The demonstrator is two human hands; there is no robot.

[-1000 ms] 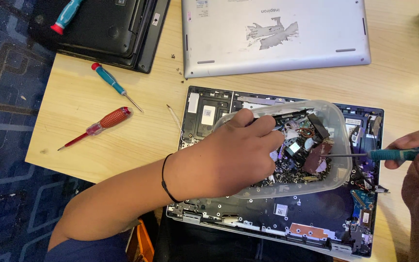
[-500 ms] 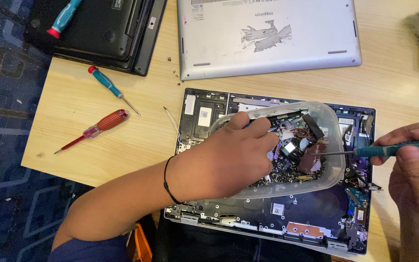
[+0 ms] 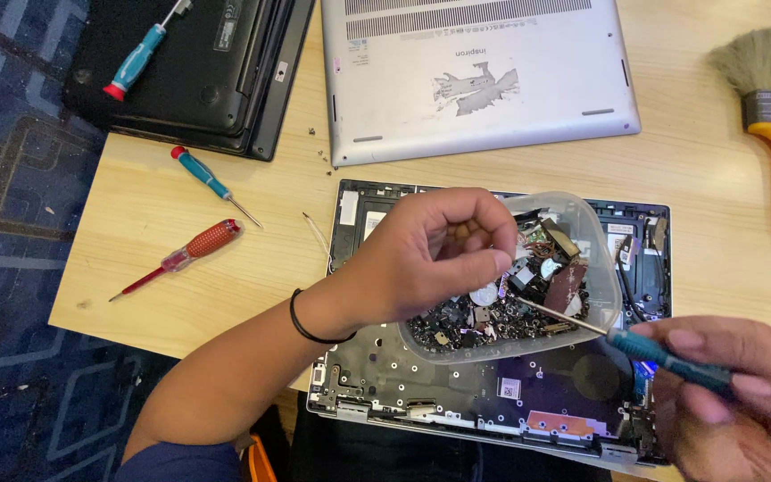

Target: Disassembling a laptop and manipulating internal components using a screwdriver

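Both hands engaged: left hand (image 3: 435, 259) pinched shut above the parts tub (image 3: 582, 268), contents indiscernible; right hand (image 3: 742, 393) gripping the screwdriver (image 3: 662, 353) beside it, laptop (image 3: 493, 402) already opened.

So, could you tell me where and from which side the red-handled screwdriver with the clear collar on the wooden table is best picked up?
Probably by the ribbed red grip of the red-handled screwdriver, coming straight down from above. It lies flat and apart from other tools on the wooden table, and the thin shaft offers little to hold.
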